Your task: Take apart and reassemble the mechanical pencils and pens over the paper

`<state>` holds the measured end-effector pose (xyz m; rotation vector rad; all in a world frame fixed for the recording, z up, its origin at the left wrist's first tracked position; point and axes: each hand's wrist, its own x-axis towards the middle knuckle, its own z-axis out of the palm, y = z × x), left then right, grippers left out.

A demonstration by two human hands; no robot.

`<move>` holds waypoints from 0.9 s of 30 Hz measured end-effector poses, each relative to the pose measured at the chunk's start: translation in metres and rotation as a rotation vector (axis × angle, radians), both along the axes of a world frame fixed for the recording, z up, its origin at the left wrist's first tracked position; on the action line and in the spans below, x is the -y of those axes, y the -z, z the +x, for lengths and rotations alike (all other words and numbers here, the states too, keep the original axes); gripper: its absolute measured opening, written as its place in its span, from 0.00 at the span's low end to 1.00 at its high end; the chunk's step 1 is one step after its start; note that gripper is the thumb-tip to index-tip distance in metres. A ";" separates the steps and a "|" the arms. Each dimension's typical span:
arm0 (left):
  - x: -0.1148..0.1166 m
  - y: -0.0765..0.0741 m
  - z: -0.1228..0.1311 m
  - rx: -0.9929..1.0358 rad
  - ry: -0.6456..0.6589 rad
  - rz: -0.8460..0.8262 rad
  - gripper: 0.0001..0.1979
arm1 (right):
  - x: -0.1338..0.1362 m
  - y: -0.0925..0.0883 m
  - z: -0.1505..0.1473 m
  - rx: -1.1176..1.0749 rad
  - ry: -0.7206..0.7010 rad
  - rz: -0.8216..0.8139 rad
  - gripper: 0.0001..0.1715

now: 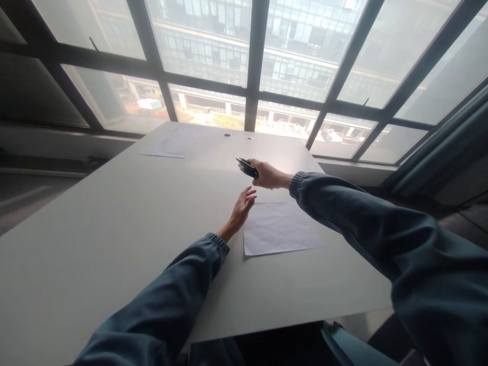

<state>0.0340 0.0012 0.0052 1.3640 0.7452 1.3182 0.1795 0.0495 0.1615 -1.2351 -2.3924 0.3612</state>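
Note:
My right hand is closed around what looks like a bundle of pens, mostly dark with bits of yellow and green, held above the white table. The dark ends point left out of my fist, and small tips show under the palm. Lower and to the left, my left hand has its fingers apart and holds nothing. It is beside the upper left corner of a white sheet of paper; whether it touches the sheet I cannot tell. The sheet lies flat below my right hand.
More white paper lies at the table's far left. Two small round dark spots, one a larger disc, are near the far edge. Large windows with dark frames rise behind the table. A dark curtain hangs at the right.

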 end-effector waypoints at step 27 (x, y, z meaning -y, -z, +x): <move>0.009 -0.035 -0.101 -0.024 -0.677 0.071 0.10 | 0.083 0.126 -0.123 -0.136 -0.032 0.272 0.48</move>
